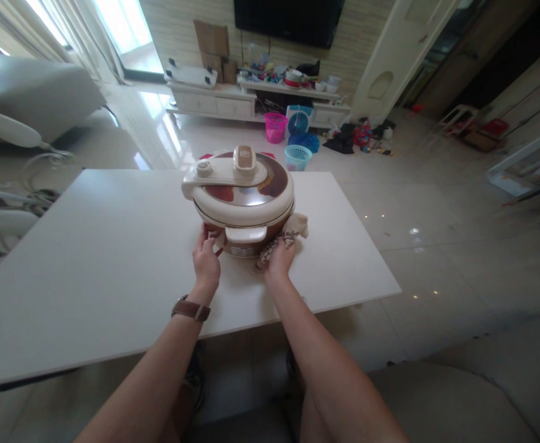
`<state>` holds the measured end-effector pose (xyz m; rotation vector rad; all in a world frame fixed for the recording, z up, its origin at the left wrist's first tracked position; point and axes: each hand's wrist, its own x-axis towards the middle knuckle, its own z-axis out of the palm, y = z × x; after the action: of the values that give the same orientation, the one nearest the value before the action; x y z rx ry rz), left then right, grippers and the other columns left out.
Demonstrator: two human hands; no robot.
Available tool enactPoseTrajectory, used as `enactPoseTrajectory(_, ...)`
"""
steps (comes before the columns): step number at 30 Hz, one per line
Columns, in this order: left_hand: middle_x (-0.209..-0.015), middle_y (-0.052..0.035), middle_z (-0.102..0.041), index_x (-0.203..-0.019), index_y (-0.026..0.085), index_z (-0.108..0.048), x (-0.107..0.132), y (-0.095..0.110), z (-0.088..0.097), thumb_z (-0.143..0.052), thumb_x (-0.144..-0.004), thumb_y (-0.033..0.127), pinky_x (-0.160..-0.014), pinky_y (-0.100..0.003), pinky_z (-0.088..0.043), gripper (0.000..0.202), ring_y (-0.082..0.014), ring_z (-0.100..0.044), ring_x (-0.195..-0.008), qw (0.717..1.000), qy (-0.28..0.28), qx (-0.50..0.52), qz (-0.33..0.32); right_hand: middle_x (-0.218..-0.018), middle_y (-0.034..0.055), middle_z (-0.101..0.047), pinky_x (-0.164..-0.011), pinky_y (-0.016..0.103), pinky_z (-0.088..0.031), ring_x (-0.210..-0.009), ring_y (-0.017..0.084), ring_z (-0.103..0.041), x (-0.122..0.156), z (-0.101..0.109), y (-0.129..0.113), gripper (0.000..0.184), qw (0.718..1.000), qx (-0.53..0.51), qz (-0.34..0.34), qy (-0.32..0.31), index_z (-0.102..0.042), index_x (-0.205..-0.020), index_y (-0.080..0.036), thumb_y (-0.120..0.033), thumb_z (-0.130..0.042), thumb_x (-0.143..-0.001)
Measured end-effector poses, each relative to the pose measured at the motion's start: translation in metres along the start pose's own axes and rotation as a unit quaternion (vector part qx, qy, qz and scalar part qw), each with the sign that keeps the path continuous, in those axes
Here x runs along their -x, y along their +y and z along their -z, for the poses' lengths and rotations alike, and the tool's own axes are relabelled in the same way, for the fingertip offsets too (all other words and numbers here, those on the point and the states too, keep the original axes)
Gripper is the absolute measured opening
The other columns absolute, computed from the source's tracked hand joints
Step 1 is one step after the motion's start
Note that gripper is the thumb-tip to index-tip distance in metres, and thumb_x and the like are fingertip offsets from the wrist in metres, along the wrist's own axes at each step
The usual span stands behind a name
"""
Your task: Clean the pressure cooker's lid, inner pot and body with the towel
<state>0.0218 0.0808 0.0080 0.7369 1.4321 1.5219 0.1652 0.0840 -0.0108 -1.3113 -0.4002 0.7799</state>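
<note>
An electric pressure cooker (251, 212) with a cream lid arm and a brown, glossy top stands upright on the white table (112, 264). Its small front handle faces me. My left hand (206, 258) rests against the cooker's lower left side, with its fingers apart and partly tucked beneath the rim. A patterned beige-and-brown cloth (292, 229) is bunched in my right hand (279, 258), which is closed around it. That cloth presses against the lower right side of the cooker. The cooker's far side is hidden.
Beyond the table are a pink basket (275, 128), a light blue basket (298, 158) and a cluttered white TV cabinet (205, 101). White metal equipment (6, 129) stands to the left. A grey sofa seat (445, 400) lies at the lower right.
</note>
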Motion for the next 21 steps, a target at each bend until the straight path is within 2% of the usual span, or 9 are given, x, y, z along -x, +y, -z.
enactPoseTrajectory(1, -0.162, -0.0040, -0.058, -0.155, 0.030, -0.060, 0.000, 0.000, 0.000, -0.056, -0.088, 0.030, -0.087, -0.027, -0.061, 0.067, -0.0267, -0.059, -0.143, 1.000, 0.000, 0.001, -0.001, -0.117, 0.0102, -0.076, -0.112, 0.043, -0.052, -0.117, 0.022, -0.068, 0.012, -0.001, 0.001, 0.028, 0.999, 0.018, -0.003, 0.027, -0.064, -0.109, -0.022, -0.034, -0.055, -0.085)
enactPoseTrajectory(2, -0.160, -0.0046, -0.060, -0.155, 0.029, -0.061, 0.000, 0.000, 0.000, -0.056, -0.088, 0.030, -0.088, -0.028, -0.061, 0.067, -0.0268, -0.059, -0.143, 1.000, 0.000, 0.002, -0.003, -0.125, 0.0124, -0.075, -0.118, 0.045, -0.047, -0.124, 0.024, -0.066, 0.027, -0.003, 0.002, 0.031, 0.999, 0.024, 0.003, 0.024, -0.065, -0.112, -0.021, -0.037, -0.057, -0.087)
enactPoseTrajectory(5, -0.157, -0.0065, -0.063, -0.154, 0.027, -0.062, -0.001, 0.000, 0.001, -0.056, -0.087, 0.028, -0.091, -0.030, -0.061, 0.067, -0.0277, -0.061, -0.142, 1.000, 0.003, 0.010, -0.007, -0.138, 0.0156, -0.071, -0.125, 0.051, -0.040, -0.134, 0.027, -0.061, 0.076, -0.011, 0.006, 0.040, 1.000, 0.004, -0.007, -0.014, -0.065, -0.120, -0.021, -0.044, -0.059, -0.088)
enactPoseTrajectory(8, -0.157, -0.0075, -0.063, -0.152, 0.027, -0.063, -0.002, 0.000, 0.003, -0.054, -0.088, 0.030, -0.093, -0.031, -0.061, 0.066, -0.0286, -0.060, -0.143, 1.000, 0.005, 0.006, -0.011, -0.140, 0.0151, -0.070, -0.127, 0.052, -0.038, -0.139, 0.027, -0.059, 0.097, -0.015, 0.005, 0.044, 0.999, -0.019, -0.015, -0.031, -0.063, -0.126, -0.021, -0.045, -0.058, -0.089)
enactPoseTrajectory(11, -0.155, -0.0098, -0.064, -0.151, 0.026, -0.064, -0.002, 0.002, 0.005, -0.054, -0.089, 0.034, -0.094, -0.034, -0.061, 0.064, -0.0302, -0.061, -0.142, 1.000, 0.002, -0.005, -0.005, -0.134, 0.0142, -0.072, -0.122, 0.049, -0.044, -0.135, 0.026, -0.062, 0.078, -0.013, 0.001, 0.045, 1.000, -0.019, -0.010, -0.011, -0.062, -0.128, -0.020, -0.042, -0.056, -0.089)
enactPoseTrajectory(14, -0.157, -0.0113, -0.063, -0.150, 0.026, -0.066, 0.000, 0.004, 0.004, -0.056, -0.089, 0.035, -0.095, -0.038, -0.061, 0.063, -0.0321, -0.062, -0.140, 1.000, -0.011, -0.008, 0.005, -0.131, 0.0139, -0.073, -0.115, 0.047, -0.052, -0.127, 0.026, -0.067, 0.038, -0.008, 0.000, 0.048, 0.999, -0.025, -0.016, 0.019, -0.061, -0.130, -0.019, -0.042, -0.055, -0.088)
enactPoseTrajectory(17, -0.155, -0.0103, -0.064, -0.148, 0.027, -0.067, 0.002, 0.006, 0.003, -0.058, -0.087, 0.033, -0.096, -0.038, -0.060, 0.063, -0.0323, -0.061, -0.141, 1.000, -0.022, -0.009, 0.012, -0.135, 0.0137, -0.071, -0.110, 0.045, -0.056, -0.122, 0.025, -0.069, 0.005, -0.005, 0.000, 0.049, 0.999, -0.012, -0.025, 0.046, -0.059, -0.132, -0.020, -0.039, -0.050, -0.087)
enactPoseTrajectory(19, -0.152, -0.0102, -0.067, -0.149, 0.026, -0.066, 0.003, 0.006, 0.002, -0.058, -0.086, 0.032, -0.094, -0.036, -0.060, 0.064, -0.0317, -0.061, -0.141, 1.000, -0.021, -0.010, 0.016, -0.130, 0.0139, -0.073, -0.108, 0.045, -0.057, -0.120, 0.025, -0.070, 0.002, -0.003, -0.001, 0.047, 0.999, 0.002, -0.020, 0.044, -0.061, -0.127, -0.019, -0.038, -0.049, -0.087)
enactPoseTrajectory(21, -0.151, -0.0106, -0.068, -0.151, 0.025, -0.065, 0.003, 0.005, 0.001, -0.058, -0.087, 0.032, -0.091, -0.034, -0.060, 0.065, -0.0309, -0.061, -0.139, 1.000, -0.020, -0.010, 0.015, -0.126, 0.0135, -0.074, -0.111, 0.046, -0.054, -0.123, 0.025, -0.068, 0.016, -0.004, -0.002, 0.042, 0.999, 0.019, 0.012, 0.025, -0.062, -0.122, -0.019, -0.041, -0.052, -0.087)
